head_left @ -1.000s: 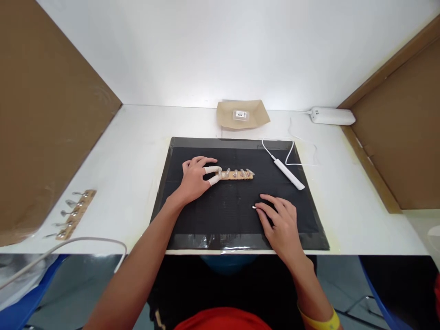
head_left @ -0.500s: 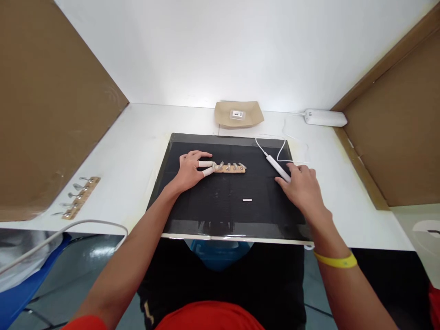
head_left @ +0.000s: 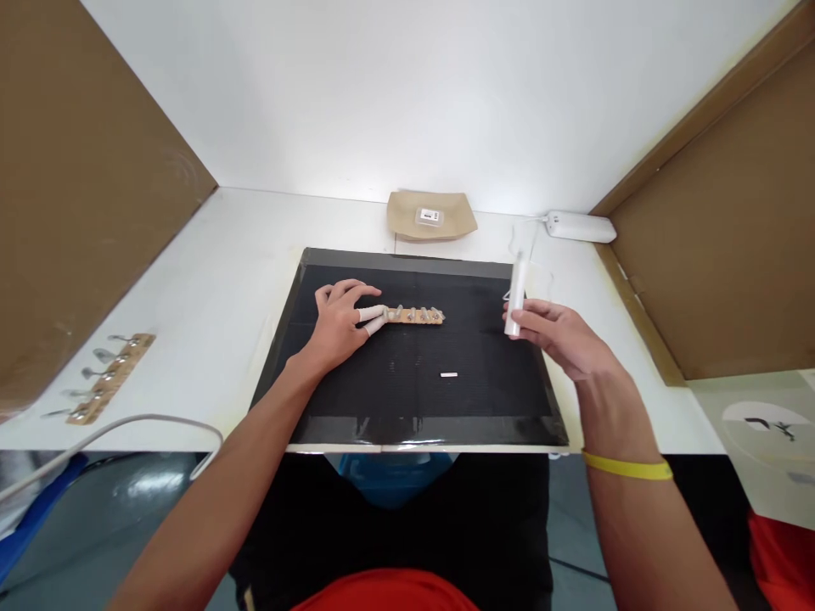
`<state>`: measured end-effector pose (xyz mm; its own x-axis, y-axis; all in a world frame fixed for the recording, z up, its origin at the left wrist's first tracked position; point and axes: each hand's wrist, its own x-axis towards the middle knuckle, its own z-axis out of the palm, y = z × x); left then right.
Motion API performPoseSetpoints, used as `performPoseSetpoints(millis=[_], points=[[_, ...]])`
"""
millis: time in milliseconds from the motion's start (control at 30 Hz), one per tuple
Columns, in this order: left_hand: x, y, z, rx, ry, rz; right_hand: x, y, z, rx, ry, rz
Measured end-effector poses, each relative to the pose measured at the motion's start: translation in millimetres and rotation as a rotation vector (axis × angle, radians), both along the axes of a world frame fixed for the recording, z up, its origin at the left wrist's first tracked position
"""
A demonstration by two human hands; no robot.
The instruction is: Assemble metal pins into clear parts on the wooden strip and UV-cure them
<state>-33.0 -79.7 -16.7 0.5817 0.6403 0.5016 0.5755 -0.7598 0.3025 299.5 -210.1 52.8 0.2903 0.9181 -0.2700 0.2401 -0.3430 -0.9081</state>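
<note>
My left hand (head_left: pixel 340 321), with white finger covers on thumb and forefinger, pinches the left end of a small wooden strip (head_left: pixel 417 316) lying on the black mat (head_left: pixel 356 386). Several clear pieces that look like nail tips stand on metal studs along the strip; the leftmost is partly hidden by my fingers. On the right, my right hand (head_left: pixel 553 331) is closed around a slim white corded wand (head_left: pixel 516 293), held nearly upright above the mat's right edge and slightly blurred. A tiny white bar (head_left: pixel 449 374) lies on the mat in front of the strip.
Behind the mat sits a brown paper tray (head_left: pixel 398 222) holding a small clear box (head_left: pixel 429 217). A white power block (head_left: pixel 581 227) with a thin cable stands at the back right. Another strip of clear tips (head_left: pixel 111 382) lies far left, near a grey cable (head_left: pixel 159 416).
My right hand has picked up the white wand from the mat and tipped it upright. My left hand stays at the strip's left end. The whole view has shifted slightly.
</note>
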Motion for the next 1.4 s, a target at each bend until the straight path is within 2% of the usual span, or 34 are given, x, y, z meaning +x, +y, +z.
performPoseSetpoints(millis=[67, 167, 300, 467, 600, 700, 833, 933, 1033, 1200, 1400], points=[[0, 0, 0.5, 0.073, 0.003, -0.013, -12, -8, -5.9, 0.18, 0.396, -0.144], [-2, 0, 4.1, 0.154, -0.003, 0.0, -35, -18, -16.0, 0.304, 0.663, -0.233], [-4, -11, 15.3, 0.155, -0.067, 0.084, -60, -29, -24.5, 0.335, 0.801, -0.267], [-2, -54, 30.4, 0.15, -0.129, 0.183, -78, -39, -28.3, 0.35, 0.831, -0.285], [2, -89, 33.3, 0.133, -0.175, 0.178, -91, -45, -27.0, 0.306, 0.75, -0.209], [2, -104, 32.4, 0.093, -0.186, 0.162, -102, -50, -22.2, 0.28, 0.601, -0.159], [-2, -113, 33.5, 0.044, -0.157, 0.139, -116, -54, -15.3, 0.339, 0.213, -0.115], [-5, -116, 35.0, -0.023, -0.124, 0.13, -123, -54, -15.6, 0.503, -0.175, -0.07], [-5, -119, 34.7, -0.071, -0.112, 0.113, -127, -52, -20.7, 0.629, -0.42, -0.031], [3, -121, 31.7, -0.103, -0.066, 0.045, -128, -50, -28.3, 0.674, -0.496, 0.009], [8, -118, 28.3, -0.122, -0.021, -0.006, -131, -51, -27.2, 0.696, -0.482, 0.014]])
